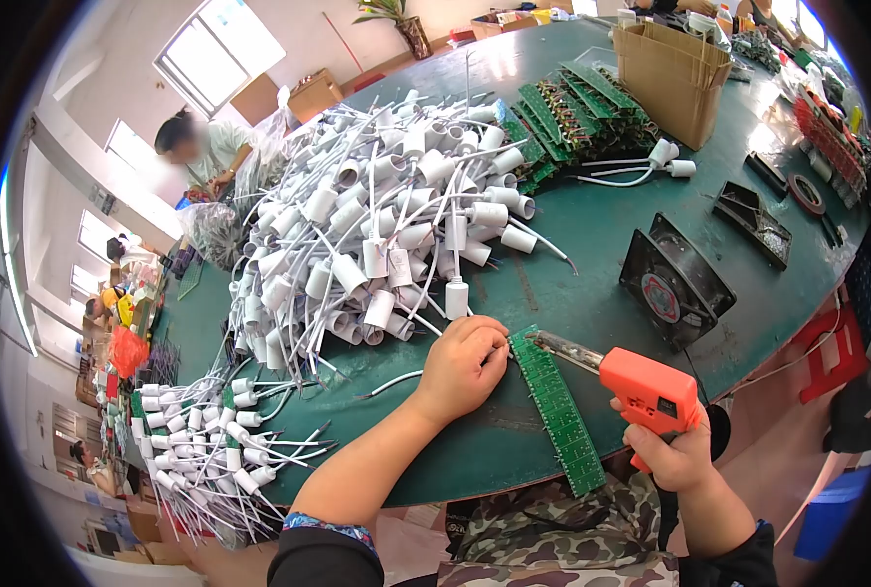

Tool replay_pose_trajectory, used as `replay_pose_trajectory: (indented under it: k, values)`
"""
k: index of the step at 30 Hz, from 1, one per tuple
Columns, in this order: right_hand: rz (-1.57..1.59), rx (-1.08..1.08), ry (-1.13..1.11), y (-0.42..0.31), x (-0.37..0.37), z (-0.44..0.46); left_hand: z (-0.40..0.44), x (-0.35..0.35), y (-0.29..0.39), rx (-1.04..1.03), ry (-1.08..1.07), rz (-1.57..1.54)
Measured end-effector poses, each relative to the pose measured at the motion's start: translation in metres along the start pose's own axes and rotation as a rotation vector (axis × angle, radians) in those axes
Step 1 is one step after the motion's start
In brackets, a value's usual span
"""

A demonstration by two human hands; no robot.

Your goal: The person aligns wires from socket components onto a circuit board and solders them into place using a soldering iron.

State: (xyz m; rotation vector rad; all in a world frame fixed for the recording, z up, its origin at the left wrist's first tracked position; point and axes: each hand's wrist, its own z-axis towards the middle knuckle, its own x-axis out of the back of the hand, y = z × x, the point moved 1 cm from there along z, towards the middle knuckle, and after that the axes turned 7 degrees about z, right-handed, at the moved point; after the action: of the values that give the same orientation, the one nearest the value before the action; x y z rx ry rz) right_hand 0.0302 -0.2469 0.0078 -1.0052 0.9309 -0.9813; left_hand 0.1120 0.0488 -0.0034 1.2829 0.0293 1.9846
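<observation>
Right grip (675,450) closed round the handle of a red pistol-shaped tool (650,386); its metal nose points left, at the far end of a green circuit board strip (560,416). Whether tip and board touch, I cannot tell. Strip lies on the green desk (592,303) in front of me, near end jutting past the edge. Left grip (463,370) narrow, fingers curled, just beside the strip's far end; cannot tell what it pinches. Beyond it, a large heap of white wired sockets (386,225); smaller heap (210,440) to my left. Black fan (675,279) to the right, stacked green boards (582,122) farther back, beside a cardboard box (670,83).
</observation>
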Motion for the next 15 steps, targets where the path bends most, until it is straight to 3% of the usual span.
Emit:
replay_pose_trajectory:
  k: [15]
  values:
    - [-0.07, 0.012, -0.016, 0.0022, -0.0086, 0.0055, -0.0006, -0.0028, 0.0024, -0.045, 0.058, 0.097]
